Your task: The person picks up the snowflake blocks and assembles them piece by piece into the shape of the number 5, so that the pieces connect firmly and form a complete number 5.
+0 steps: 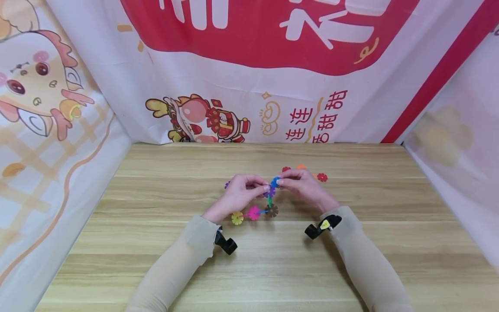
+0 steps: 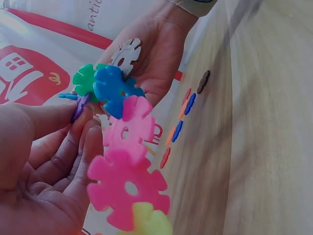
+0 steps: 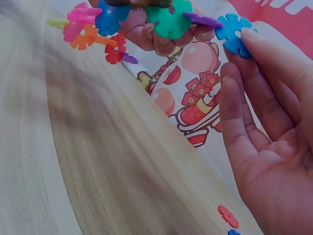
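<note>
Between my two hands stretches a chain of notched, flower-shaped plastic discs. My left hand [image 1: 242,191] pinches a purple disc [image 2: 80,105] of the chain between thumb and fingertips. At the chain's end, a light-blue disc [image 3: 234,35] is pinched by my right hand [image 1: 303,185], thumb on its face. From the purple disc the chain runs through a green disc [image 3: 171,20], a brown disc [image 1: 272,211] and a blue disc [image 2: 113,90]. Pink discs [image 1: 254,212] and a yellow disc [image 1: 237,218] follow below my left hand.
Loose discs lie on the wooden table [image 1: 273,268] behind my right hand, among them a red disc [image 1: 322,177] and an orange disc [image 1: 301,166]. Past my left hand show an orange disc [image 3: 83,38] and a red disc [image 3: 115,49]. A printed cloth [image 1: 249,78] hangs behind the table.
</note>
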The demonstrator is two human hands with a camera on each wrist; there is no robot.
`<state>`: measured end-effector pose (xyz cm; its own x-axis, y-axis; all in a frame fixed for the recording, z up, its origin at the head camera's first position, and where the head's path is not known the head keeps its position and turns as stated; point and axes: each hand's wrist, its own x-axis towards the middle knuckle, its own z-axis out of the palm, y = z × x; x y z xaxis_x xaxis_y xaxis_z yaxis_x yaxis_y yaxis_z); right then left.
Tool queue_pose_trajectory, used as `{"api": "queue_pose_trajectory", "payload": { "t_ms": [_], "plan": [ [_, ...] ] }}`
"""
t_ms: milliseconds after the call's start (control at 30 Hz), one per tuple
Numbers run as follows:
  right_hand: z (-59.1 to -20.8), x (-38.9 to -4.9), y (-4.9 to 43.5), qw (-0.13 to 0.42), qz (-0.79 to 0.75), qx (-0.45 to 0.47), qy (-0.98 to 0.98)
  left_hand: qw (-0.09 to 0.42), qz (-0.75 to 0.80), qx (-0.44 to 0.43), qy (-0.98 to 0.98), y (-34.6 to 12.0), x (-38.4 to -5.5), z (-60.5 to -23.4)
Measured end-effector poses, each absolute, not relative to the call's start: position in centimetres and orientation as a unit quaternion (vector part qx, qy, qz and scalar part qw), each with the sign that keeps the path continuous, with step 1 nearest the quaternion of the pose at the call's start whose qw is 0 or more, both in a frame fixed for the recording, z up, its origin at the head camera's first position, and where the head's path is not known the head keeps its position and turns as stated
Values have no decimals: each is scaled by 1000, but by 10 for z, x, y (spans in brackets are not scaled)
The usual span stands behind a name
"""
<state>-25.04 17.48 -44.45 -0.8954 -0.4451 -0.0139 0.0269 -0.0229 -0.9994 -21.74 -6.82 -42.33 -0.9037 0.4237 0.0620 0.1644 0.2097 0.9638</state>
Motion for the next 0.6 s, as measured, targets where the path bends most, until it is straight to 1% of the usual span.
{"api": "queue_pose_trajectory", "payload": {
  "t_ms": [167, 600],
  "plan": [
    [-441, -248, 176, 175, -724, -158, 648, 111, 617, 191, 755, -65, -215, -421],
    [-438, -246, 174, 166, -741, -183, 624, 111, 632, 196, 741, -64, -211, -416]
  ]
}}
